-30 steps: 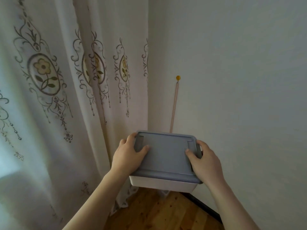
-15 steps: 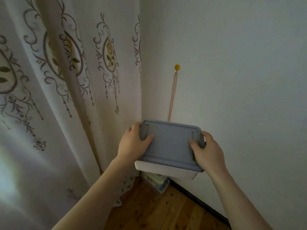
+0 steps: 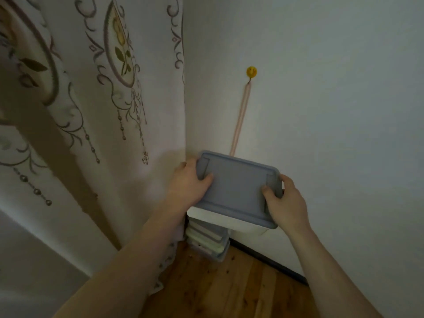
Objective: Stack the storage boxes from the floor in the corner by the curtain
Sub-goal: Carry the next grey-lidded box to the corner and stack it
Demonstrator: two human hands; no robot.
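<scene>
I hold a storage box (image 3: pixel 236 191) with a grey-blue lid and a pale translucent body, tilted slightly down to the right. My left hand (image 3: pixel 189 183) grips its left end with the thumb on the lid. My right hand (image 3: pixel 285 203) grips its right end the same way. Directly below it, in the corner on the wooden floor, stands a stack of storage boxes (image 3: pixel 207 242) with pale lids, mostly hidden by the held box. The held box hangs above the stack; whether they touch is hidden.
A white embroidered curtain (image 3: pixel 91 111) hangs on the left and reaches the floor beside the stack. A white wall (image 3: pixel 332 111) on the right carries a yellow hook (image 3: pixel 251 71) with a pink ribbon (image 3: pixel 241 118). Wooden floor (image 3: pixel 229 290) lies in front.
My hands have carried the box forward and down into the corner. The stack of boxes on the floor has come into view beneath it.
</scene>
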